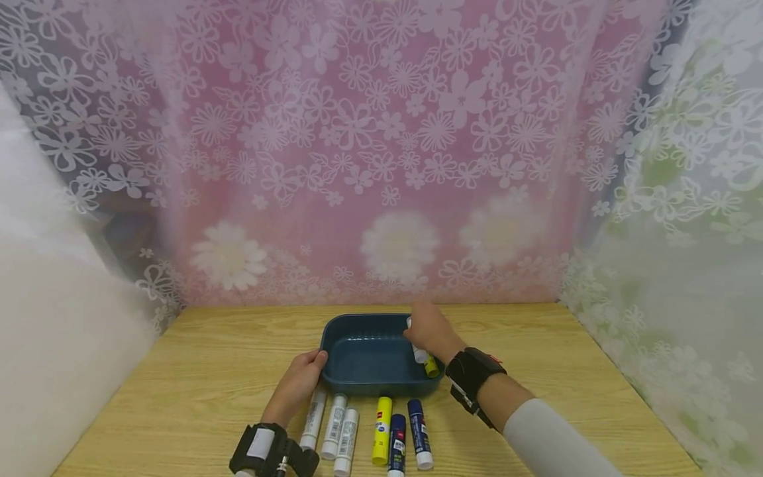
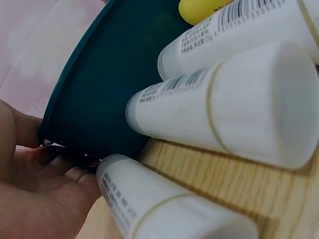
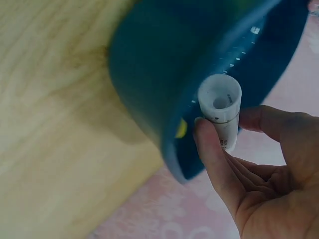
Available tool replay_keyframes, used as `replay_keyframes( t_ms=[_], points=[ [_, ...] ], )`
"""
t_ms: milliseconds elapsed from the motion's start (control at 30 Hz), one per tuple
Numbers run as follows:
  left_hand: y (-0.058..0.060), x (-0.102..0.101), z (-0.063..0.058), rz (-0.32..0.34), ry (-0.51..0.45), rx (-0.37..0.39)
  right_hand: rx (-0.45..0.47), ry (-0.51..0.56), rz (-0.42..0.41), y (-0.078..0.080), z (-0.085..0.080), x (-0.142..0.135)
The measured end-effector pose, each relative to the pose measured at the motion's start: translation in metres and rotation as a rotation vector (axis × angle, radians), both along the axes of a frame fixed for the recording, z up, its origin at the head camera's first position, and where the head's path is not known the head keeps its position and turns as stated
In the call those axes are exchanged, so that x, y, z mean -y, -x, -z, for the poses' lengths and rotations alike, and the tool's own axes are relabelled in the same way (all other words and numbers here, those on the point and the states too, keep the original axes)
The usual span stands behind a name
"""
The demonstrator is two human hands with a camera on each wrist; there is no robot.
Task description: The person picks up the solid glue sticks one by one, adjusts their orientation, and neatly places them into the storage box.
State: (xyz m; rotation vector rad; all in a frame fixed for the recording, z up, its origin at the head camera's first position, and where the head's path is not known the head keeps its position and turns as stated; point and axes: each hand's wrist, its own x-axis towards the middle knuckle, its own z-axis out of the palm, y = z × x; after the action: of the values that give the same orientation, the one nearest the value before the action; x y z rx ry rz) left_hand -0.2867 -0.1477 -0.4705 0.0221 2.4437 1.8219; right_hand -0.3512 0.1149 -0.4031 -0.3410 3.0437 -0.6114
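A dark teal plastic bin (image 1: 381, 384) stands on the table. My left hand (image 1: 298, 381) grips its left side, thumb at the rim; the left wrist view shows the fingers (image 2: 60, 174) low against the bin's outside. With thumb and fingers, my right hand (image 1: 434, 330) pinches a white glue stick (image 3: 224, 112) at the right end of the bin, tilted over its inside. A yellow glue stick (image 1: 431, 366) lies in the bin below it, partly hidden. In front of the bin lie three white glue sticks (image 1: 335, 427), a yellow one (image 1: 382, 430) and two dark blue ones (image 1: 420, 434).
The wood-grain table (image 1: 238, 358) reaches back to a pink flowered curtain (image 1: 369, 165). Pale sheeting hangs at the left (image 1: 53, 298) and a flowered sheet at the right (image 1: 673, 298). The loose glue sticks lie close to the bin's front wall.
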Motion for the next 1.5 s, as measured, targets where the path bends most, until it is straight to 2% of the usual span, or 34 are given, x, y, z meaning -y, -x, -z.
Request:
replay_keyframes(
  t_ms=[133,267,700,1267,1500],
  points=[
    [0.0,0.0,0.001,0.001,0.003,0.0,-0.017,-0.009,0.004,0.001,0.013,-0.003],
    [-0.001,0.0,0.001,-0.005,0.009,-0.001,0.0,0.013,0.018,-0.001,0.019,-0.003],
    [0.001,-0.001,0.0,-0.016,0.021,-0.007,0.009,-0.016,0.081,-0.001,0.02,0.001],
    [0.0,-0.002,0.0,-0.014,0.02,-0.002,0.009,-0.058,0.081,-0.002,0.023,0.0],
    [0.0,-0.001,-0.001,-0.019,0.023,-0.01,0.03,-0.014,0.094,0.007,0.034,0.0]
  ],
)
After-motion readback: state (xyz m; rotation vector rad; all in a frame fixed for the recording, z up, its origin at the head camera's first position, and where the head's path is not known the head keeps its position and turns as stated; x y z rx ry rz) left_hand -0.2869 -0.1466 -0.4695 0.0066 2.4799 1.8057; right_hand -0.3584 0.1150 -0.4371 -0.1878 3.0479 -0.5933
